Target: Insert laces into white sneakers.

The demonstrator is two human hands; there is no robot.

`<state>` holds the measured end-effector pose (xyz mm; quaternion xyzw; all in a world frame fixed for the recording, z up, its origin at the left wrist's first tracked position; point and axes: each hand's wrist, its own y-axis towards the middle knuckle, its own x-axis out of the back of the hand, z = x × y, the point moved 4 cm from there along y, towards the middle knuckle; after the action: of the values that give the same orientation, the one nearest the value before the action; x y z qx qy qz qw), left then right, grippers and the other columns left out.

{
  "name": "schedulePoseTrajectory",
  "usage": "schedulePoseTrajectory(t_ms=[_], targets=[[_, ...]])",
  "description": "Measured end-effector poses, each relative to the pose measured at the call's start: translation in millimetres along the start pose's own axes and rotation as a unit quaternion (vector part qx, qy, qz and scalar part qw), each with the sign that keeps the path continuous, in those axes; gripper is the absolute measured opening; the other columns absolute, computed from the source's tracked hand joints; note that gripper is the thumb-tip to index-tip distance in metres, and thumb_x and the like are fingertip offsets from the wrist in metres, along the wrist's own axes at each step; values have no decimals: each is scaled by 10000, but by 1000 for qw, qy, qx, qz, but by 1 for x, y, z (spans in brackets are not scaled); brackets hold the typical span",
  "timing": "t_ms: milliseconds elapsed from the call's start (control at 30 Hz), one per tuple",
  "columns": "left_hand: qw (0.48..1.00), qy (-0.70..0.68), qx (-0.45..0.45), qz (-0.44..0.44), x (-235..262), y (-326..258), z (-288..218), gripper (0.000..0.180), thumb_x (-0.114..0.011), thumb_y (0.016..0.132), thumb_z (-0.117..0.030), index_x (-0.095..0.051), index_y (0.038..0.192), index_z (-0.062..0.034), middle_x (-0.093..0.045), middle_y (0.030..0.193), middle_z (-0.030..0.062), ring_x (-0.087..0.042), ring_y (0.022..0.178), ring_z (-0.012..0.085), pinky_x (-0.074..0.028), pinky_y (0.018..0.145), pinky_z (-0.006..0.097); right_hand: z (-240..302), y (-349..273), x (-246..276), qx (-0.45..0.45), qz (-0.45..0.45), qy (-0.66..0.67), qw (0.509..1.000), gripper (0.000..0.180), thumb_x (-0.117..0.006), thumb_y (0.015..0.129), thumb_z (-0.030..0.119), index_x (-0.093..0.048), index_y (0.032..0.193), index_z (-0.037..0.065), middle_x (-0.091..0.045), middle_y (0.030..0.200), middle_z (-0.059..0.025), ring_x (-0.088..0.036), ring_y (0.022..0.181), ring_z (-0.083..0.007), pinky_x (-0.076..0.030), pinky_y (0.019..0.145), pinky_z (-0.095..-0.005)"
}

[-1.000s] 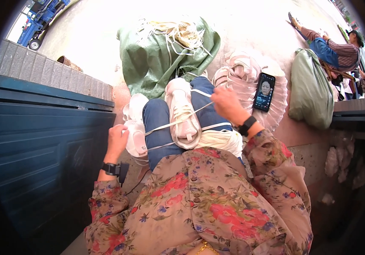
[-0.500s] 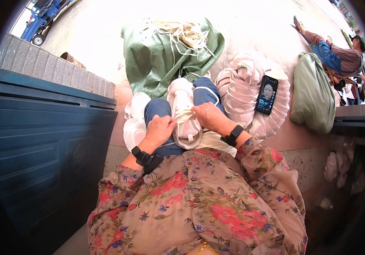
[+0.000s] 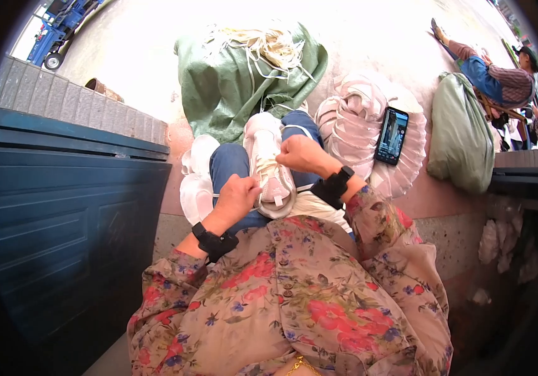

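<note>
A pale pink and white sneaker point(image 3: 275, 189) rests between my knees, its toe end pointing toward my body. Cream shoelace point(image 3: 267, 168) runs through its eyelets across the tongue. My left hand point(image 3: 236, 199) is closed in a pinch on the lace at the shoe's left edge. On the other side, my right hand point(image 3: 303, 154) is closed too, its fingertips pinching the lace beside the upper eyelets. The fingers partly cover the lace ends. Both wrists wear black bands.
A green sack point(image 3: 212, 94) stands ahead, topped with a bundle of cream laces point(image 3: 269, 47). Stacked pink shoes point(image 3: 347, 138) and a phone point(image 3: 392, 136) lie to the right. More shoes point(image 3: 197, 195) are at left. A stuffed sack point(image 3: 461, 138) and a seated person point(image 3: 501, 78) are farther right.
My right hand has lifted up and away from the shoe's middle. My left hand has dropped slightly toward me. The phone's picture has changed.
</note>
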<state>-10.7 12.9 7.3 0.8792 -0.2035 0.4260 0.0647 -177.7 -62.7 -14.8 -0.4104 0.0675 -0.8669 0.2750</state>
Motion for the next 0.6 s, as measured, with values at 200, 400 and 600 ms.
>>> schedulePoseTrajectory(t_ms=[200,400,600], targets=[[961,-187,200,20,0,17,7,189,-502,793,-119,-613,877,9,-610,682,166,-596,581,248,-470,569,339,-8,-1,-7,18,-25,-32,999,264,-538,696,252,-636,703,7,-604,711,-201,-600,713,-341,-468,664,-407],[989,71,104,81,-10,35,-2,212,-501,749,-106,-623,900,-19,-614,693,176,-617,601,266,-485,564,359,-8,-4,-7,60,-99,7,993,175,-519,714,175,-615,763,37,-604,728,-187,-593,735,-343,-462,671,-409],[965,202,76,148,-18,48,-4,136,-526,701,-130,-633,765,-76,-614,711,159,-610,700,321,-479,613,413,-7,1,-8,83,-142,21,986,152,-554,712,159,-591,791,35,-601,722,-166,-588,721,-323,-459,648,-389]])
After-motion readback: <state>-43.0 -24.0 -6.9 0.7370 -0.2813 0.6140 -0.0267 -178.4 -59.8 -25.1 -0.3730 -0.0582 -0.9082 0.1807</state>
